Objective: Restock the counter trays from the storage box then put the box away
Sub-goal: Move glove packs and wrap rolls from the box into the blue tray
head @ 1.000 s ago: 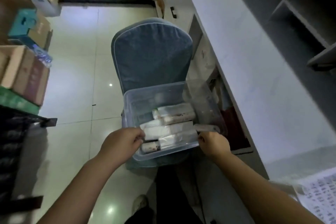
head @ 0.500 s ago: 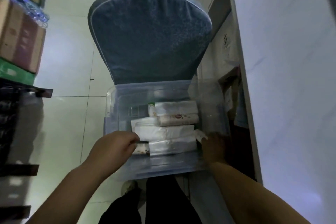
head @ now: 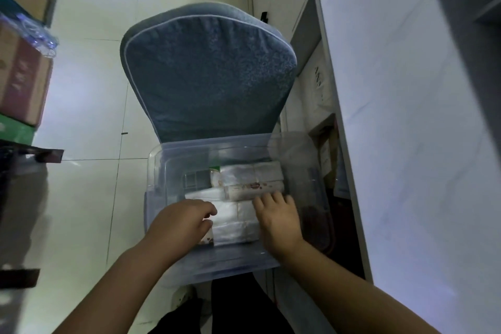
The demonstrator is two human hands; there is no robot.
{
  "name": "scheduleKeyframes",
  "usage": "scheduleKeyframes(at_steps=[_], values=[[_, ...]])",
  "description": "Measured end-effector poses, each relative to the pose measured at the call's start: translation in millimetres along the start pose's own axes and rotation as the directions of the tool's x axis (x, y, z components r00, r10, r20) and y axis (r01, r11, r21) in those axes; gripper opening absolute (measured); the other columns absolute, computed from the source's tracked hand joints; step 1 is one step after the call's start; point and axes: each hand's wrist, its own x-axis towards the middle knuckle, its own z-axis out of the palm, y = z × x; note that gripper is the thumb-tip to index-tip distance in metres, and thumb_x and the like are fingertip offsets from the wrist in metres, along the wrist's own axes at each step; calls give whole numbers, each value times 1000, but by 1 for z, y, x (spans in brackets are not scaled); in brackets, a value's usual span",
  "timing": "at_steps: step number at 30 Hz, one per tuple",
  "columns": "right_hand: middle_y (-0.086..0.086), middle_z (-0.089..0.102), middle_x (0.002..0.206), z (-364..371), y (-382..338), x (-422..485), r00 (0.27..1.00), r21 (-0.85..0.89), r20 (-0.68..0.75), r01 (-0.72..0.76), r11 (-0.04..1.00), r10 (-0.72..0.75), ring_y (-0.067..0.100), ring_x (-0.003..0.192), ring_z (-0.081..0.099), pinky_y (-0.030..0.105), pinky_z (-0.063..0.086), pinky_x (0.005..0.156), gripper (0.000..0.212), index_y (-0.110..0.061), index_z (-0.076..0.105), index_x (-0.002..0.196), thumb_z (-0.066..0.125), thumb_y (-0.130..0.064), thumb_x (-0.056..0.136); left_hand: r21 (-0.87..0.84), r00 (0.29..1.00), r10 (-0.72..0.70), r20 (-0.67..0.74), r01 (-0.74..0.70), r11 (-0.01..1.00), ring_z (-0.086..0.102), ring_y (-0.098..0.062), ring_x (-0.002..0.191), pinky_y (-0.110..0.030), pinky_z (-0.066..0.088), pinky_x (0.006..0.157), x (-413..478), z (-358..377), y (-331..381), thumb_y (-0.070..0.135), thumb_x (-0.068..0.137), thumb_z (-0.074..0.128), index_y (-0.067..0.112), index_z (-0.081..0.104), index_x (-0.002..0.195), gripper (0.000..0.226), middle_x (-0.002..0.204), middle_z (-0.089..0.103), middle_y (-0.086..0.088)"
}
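Left hand [head: 181, 221] and right hand [head: 279, 218] have moved onto packs [head: 235, 228].

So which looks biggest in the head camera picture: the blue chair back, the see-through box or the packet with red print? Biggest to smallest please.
1. The blue chair back and the see-through box look about alike. The box is nearer the camera, so I won't rank them.
2. The packet with red print is clearly smallest.
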Motion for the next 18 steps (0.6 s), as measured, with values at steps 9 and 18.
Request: scheduleKeyframes(at_steps=[9, 18], values=[[-4, 60, 99, -33, -63, 4, 985, 834, -166, 117, 539, 44, 9, 94, 54, 24, 46, 79, 40, -19, 59, 101, 62, -23, 61, -57, 998, 53, -39, -55, 997, 53, -14, 118, -32, 43, 98, -15, 0, -30, 33, 61, 74, 32, 52, 126, 69, 129, 59, 9], [4, 64, 113, 59, -20, 55, 965, 739, 176, -259, 621, 193, 17, 104, 59, 33, 48, 89, 38, -17, 58, 119, 63, -34, 87, 121, 963, -185, -195, 211, 970, 62, -29, 57, -34, 50, 55, -11, 9, -70, 20, 36, 93, 14, 68, 86, 56, 70, 68, -6]])
